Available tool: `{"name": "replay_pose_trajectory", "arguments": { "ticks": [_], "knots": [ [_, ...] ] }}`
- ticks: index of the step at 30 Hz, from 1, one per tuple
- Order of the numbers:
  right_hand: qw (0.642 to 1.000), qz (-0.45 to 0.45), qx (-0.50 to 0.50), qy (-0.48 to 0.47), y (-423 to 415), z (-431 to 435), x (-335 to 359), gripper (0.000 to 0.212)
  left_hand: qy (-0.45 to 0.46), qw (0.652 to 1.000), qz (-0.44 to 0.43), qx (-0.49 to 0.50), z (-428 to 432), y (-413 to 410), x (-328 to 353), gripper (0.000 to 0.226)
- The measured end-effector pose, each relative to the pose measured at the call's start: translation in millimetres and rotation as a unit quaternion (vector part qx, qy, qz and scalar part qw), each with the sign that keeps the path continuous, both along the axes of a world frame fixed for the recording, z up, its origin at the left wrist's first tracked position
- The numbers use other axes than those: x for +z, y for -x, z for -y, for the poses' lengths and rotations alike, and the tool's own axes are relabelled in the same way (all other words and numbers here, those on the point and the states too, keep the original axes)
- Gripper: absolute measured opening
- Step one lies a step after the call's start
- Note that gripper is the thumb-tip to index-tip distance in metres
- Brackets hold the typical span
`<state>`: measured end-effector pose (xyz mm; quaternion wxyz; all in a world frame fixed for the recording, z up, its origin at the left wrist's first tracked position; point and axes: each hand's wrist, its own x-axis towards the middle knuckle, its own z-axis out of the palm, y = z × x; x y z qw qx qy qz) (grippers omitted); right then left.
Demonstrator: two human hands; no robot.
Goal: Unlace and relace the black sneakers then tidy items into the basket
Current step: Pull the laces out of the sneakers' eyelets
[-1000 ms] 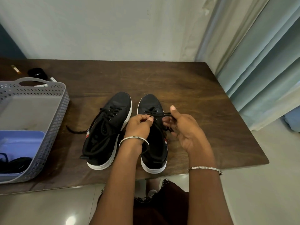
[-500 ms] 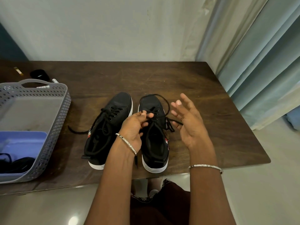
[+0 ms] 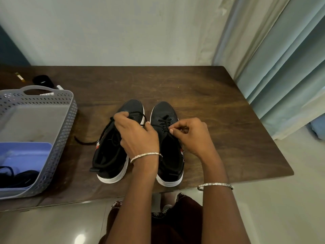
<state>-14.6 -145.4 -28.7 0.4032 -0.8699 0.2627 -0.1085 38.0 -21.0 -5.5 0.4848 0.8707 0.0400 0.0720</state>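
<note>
A dark brown wooden table (image 3: 202, 95) stands against a plain pale wall (image 3: 114, 32), its far right corner beside pale blue-green curtains (image 3: 281, 67) hanging in long folds. A dark teal strip (image 3: 8, 50) edges the wall at far left. The glossy pale floor (image 3: 281, 217) reflects a bright light spot (image 3: 80, 238) at bottom left

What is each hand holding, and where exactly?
The right hand pinches the right sneaker's lace near the upper eyelets. The left hand grips the left sneaker at its laced front; lace or tongue, I cannot tell.
</note>
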Motion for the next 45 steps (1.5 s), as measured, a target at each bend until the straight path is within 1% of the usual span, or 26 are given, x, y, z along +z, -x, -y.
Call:
{"name": "replay_pose_trajectory", "arguments": {
  "ticks": [2, 3, 5, 6, 8, 11, 16, 20, 24, 26, 27, 28, 29, 31, 32, 33, 35, 38, 41, 43, 44, 45],
  "knots": [
    [1.000, -0.004, 0.004, 0.021, -1, 0, 0, 0.009, -0.023, 0.998, 0.049, -0.023, 3, 3, -1, 0.034],
    [1.000, -0.006, 0.006, 0.029, -1, -1, 0, 0.009, -0.043, 0.996, 0.048, -0.057, 4, 1, -3, 0.026],
    [0.999, -0.012, 0.010, 0.043, -1, -1, 0, 0.010, -0.085, 0.984, -0.005, -0.159, 3, -5, -10, 0.014],
    [0.999, -0.016, 0.010, 0.046, -1, -1, 0, 0.010, -0.097, 0.973, -0.041, -0.206, 2, -8, -14, 0.013],
    [0.998, -0.023, 0.007, 0.053, -1, -2, 2, 0.009, -0.092, 0.961, -0.088, -0.247, -1, -10, -19, 0.015],
    [0.995, -0.029, 0.015, 0.094, -1, -3, 6, 0.010, -0.087, 0.958, -0.087, -0.259, -4, -15, -20, 0.020],
    [0.982, -0.062, 0.057, 0.168, -3, -4, 9, 0.015, -0.083, 0.950, -0.111, -0.281, -12, -24, -19, 0.023],
    [0.978, -0.065, 0.057, 0.192, -5, -8, 5, 0.013, -0.071, 0.950, -0.123, -0.277, -14, -25, -20, 0.020],
    [0.980, -0.053, 0.034, 0.187, -6, -13, 1, 0.008, -0.041, 0.954, -0.136, -0.262, -13, -25, -26, 0.014],
    [0.987, -0.051, 0.004, 0.153, -7, -13, -5, 0.008, -0.017, 0.958, -0.142, -0.249, -11, -26, -29, 0.009],
    [0.992, -0.051, -0.016, 0.112, -8, -13, -9, 0.009, -0.007, 0.959, -0.145, -0.242, -10, -26, -31, 0.008],
    [0.997, -0.044, -0.036, 0.051, -8, -13, -12, 0.009, 0.001, 0.961, -0.147, -0.236, -10, -27, -32, 0.007],
    [0.998, -0.028, -0.054, -0.031, -8, -12, -16, 0.011, 0.006, 0.961, -0.149, -0.232, -10, -27, -34, 0.007],
    [0.977, 0.003, -0.082, -0.197, -6, -10, -17, 0.012, 0.020, 0.960, -0.154, -0.232, -10, -29, -37, 0.012],
    [0.967, 0.012, -0.083, -0.239, -4, -8, -17, 0.012, 0.031, 0.959, -0.158, -0.234, -10, -30, -39, 0.018],
    [0.968, 0.018, -0.078, -0.237, -2, -5, -17, 0.010, 0.044, 0.957, -0.164, -0.236, -11, -31, -41, 0.025],
    [0.984, 0.037, -0.060, -0.165, 1, -2, -17, 0.008, 0.065, 0.953, -0.173, -0.240, -11, -32, -43, 0.034],
    [0.997, 0.043, -0.008, -0.065, 1, -5, -13, 0.014, 0.076, 0.951, -0.175, -0.241, -11, -34, -45, 0.035],
    [0.998, 0.020, 0.006, 0.057, -5, -11, -5, 0.007, 0.072, 0.952, -0.174, -0.240, -10, -34, -45, 0.035],
    [0.991, -0.028, -0.004, 0.128, -8, -15, -1, 0.005, 0.068, 0.953, -0.176, -0.237, -10, -33, -44, 0.033],
    [0.989, -0.058, -0.014, 0.135, -9, -17, 0, 0.008, 0.064, 0.954, -0.174, -0.234, -10, -32, -44, 0.031],
    [0.990, -0.076, -0.027, 0.118, -11, -19, -2, 0.012, 0.059, 0.956, -0.172, -0.231, -10, -32, -44, 0.029]
  ]
}}
